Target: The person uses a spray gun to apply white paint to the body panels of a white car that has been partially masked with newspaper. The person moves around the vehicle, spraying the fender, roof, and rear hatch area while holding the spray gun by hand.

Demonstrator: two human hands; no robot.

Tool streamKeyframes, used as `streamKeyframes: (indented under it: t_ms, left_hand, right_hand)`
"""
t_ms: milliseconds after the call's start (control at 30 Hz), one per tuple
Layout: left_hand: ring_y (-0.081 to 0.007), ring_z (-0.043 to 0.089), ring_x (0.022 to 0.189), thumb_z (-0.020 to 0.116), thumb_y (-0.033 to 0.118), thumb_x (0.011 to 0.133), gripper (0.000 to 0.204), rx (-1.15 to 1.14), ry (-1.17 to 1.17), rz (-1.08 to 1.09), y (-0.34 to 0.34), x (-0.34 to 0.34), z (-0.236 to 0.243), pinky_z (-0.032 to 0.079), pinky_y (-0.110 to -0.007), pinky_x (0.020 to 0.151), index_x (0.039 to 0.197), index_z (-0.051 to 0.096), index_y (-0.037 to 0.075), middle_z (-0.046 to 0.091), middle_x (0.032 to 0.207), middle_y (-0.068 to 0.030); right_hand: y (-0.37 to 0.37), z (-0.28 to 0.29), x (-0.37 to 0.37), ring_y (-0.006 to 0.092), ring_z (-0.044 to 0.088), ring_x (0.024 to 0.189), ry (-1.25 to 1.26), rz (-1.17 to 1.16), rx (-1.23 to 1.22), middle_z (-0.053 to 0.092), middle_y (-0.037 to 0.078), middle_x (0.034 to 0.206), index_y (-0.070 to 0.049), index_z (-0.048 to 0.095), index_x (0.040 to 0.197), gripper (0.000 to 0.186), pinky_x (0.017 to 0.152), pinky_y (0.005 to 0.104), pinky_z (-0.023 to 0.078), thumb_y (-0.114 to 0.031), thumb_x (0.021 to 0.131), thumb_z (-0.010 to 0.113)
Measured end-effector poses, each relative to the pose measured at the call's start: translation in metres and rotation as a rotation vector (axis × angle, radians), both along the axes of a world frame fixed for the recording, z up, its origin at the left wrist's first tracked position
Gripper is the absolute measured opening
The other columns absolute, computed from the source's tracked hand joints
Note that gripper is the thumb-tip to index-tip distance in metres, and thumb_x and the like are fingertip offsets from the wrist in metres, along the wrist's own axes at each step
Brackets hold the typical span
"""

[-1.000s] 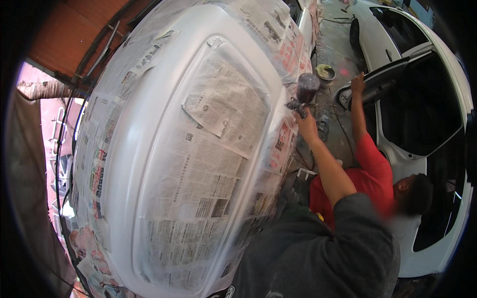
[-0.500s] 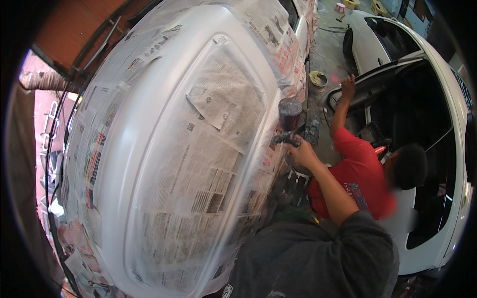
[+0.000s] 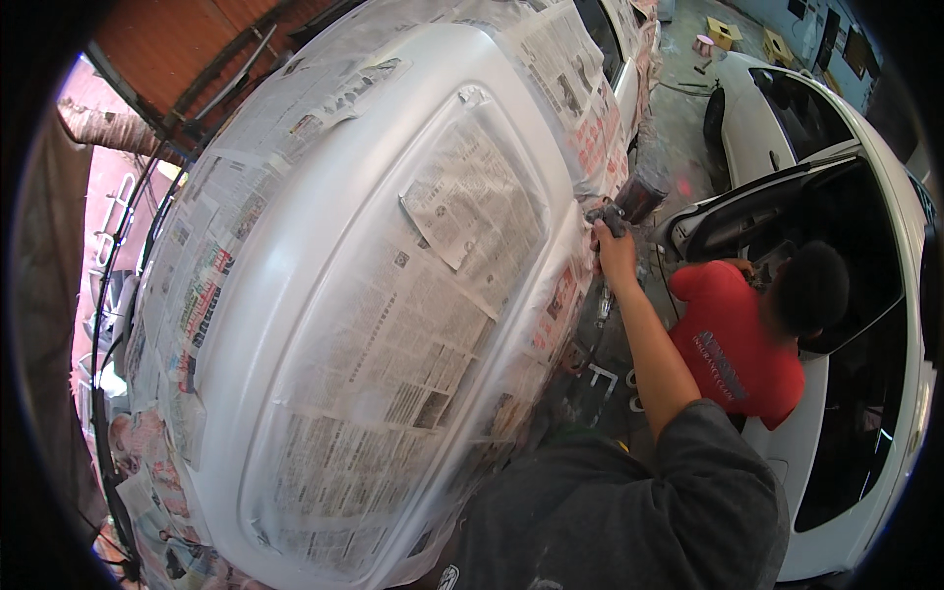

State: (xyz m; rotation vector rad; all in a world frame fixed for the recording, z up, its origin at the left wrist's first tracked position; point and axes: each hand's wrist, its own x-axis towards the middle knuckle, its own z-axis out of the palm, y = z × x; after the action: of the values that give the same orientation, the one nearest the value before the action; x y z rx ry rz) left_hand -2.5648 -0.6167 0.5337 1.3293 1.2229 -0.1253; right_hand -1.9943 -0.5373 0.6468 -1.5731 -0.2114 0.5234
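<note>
My right hand (image 3: pixel 615 251) is closed round the handle of a dark spray gun (image 3: pixel 607 214). The gun's dark paint cup (image 3: pixel 646 192) tilts away to the right. Gun and hand are at the right edge of a glossy white car body (image 3: pixel 324 177), near its far corner; whether the nozzle touches anything cannot be seen. Newspaper sheets (image 3: pixel 383 334) cover the window area framed by the white panel. A flap of newspaper (image 3: pixel 457 226) lies loosely over its far part. My left hand is out of view.
More newspaper masking (image 3: pixel 570 88) wraps the car's far side. At the right, a co-worker in a red shirt (image 3: pixel 733 344) bends by the open door of another white car (image 3: pixel 846 531). A hose (image 3: pixel 683 88) and yellow boxes (image 3: pixel 723 34) are on the floor beyond.
My right hand has moved the spray gun farther away and slightly right, and its cup has gone from upright to tilted. The co-worker's raised arm has come down.
</note>
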Motion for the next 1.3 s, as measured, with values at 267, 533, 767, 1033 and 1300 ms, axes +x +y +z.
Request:
streamKeyframes:
  t_ms: [267, 533, 767, 1033, 1300]
  left_hand:
    - [-0.0285, 0.058, 0.115, 0.035, 0.034, 0.103, 0.048, -0.003, 0.010, 0.003, 0.000, 0.005, -0.003, 0.039, -0.040, 0.103, 0.124, 0.061, 0.001, 0.064, 0.121, -0.0162]
    - [-0.0289, 0.059, 0.114, 0.034, 0.035, 0.103, 0.049, -0.015, 0.011, 0.012, -0.014, -0.002, -0.010, 0.039, -0.041, 0.103, 0.123, 0.062, 0.000, 0.064, 0.121, -0.0165]
    - [-0.0292, 0.059, 0.113, 0.033, 0.036, 0.103, 0.050, -0.030, 0.034, 0.040, -0.029, -0.016, -0.010, 0.040, -0.041, 0.102, 0.122, 0.062, 0.000, 0.064, 0.120, -0.0167]
    - [-0.0296, 0.060, 0.112, 0.033, 0.037, 0.103, 0.051, -0.042, 0.069, 0.033, -0.046, -0.037, -0.014, 0.040, -0.041, 0.101, 0.121, 0.063, 0.000, 0.065, 0.119, -0.0170]
    - [-0.0300, 0.060, 0.111, 0.032, 0.038, 0.103, 0.052, -0.054, 0.099, -0.024, -0.060, -0.069, -0.045, 0.041, -0.042, 0.101, 0.120, 0.063, 0.000, 0.065, 0.118, -0.0173]
  right_hand:
    - [0.038, 0.116, 0.007, 0.0117, 0.048, 0.038, -0.150, 0.123, 0.211, 0.059, 0.008, 0.072, -0.001, 0.057, 0.110, 0.037, 0.036, 0.0281, 0.043, -0.033, 0.092, 0.064]
    - [0.025, 0.136, -0.003, 0.0110, 0.048, 0.039, -0.116, 0.152, 0.260, 0.065, 0.007, 0.076, -0.002, 0.060, 0.099, 0.032, 0.037, 0.0279, 0.040, -0.033, 0.093, 0.063]
    - [-0.009, 0.010, 0.025, 0.0207, 0.059, 0.051, -0.229, 0.027, -0.196, 0.066, 0.014, 0.077, 0.000, 0.054, 0.124, 0.053, 0.051, 0.0355, 0.047, -0.036, 0.088, 0.068]
    - [-0.033, -0.067, 0.010, 0.0332, 0.066, 0.079, -0.391, 0.017, -0.431, 0.070, 0.019, 0.088, -0.002, 0.052, 0.132, 0.059, 0.072, 0.0409, 0.049, -0.039, 0.088, 0.067]
    - [-0.086, -0.058, -0.104, 0.0376, 0.067, 0.083, -0.416, 0.279, -0.399, 0.070, 0.021, 0.092, -0.010, 0.060, 0.116, 0.045, 0.072, 0.0415, 0.049, -0.038, 0.084, 0.074]
